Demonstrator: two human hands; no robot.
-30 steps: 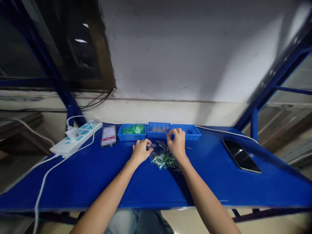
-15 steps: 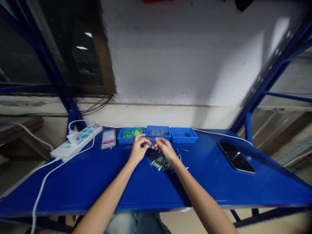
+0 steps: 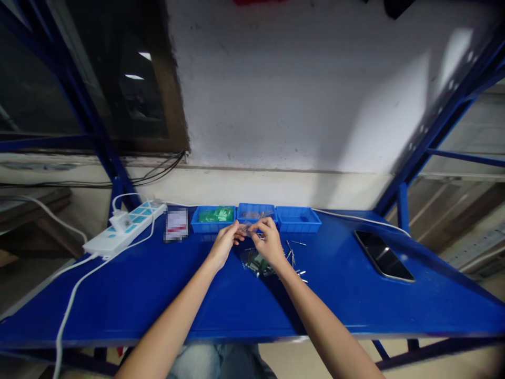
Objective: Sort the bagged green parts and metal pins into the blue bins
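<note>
My left hand and my right hand meet over the blue table, both pinched on a small clear plastic bag held between them. Under my right hand lies a heap of small green parts in clear bags with thin metal pins scattered beside it. Just behind the hands stand three blue trays in a row: the left tray holds green parts, the middle tray holds small dark parts, and what the right tray holds I cannot tell.
A white power strip with a plug and white cables lies at the back left. A small red and white card sits next to the trays. A dark phone lies at the right. Blue rack posts flank the table.
My right hand left the right tray and joined my left hand on the small clear bag, which is now held slightly higher near the middle tray.
</note>
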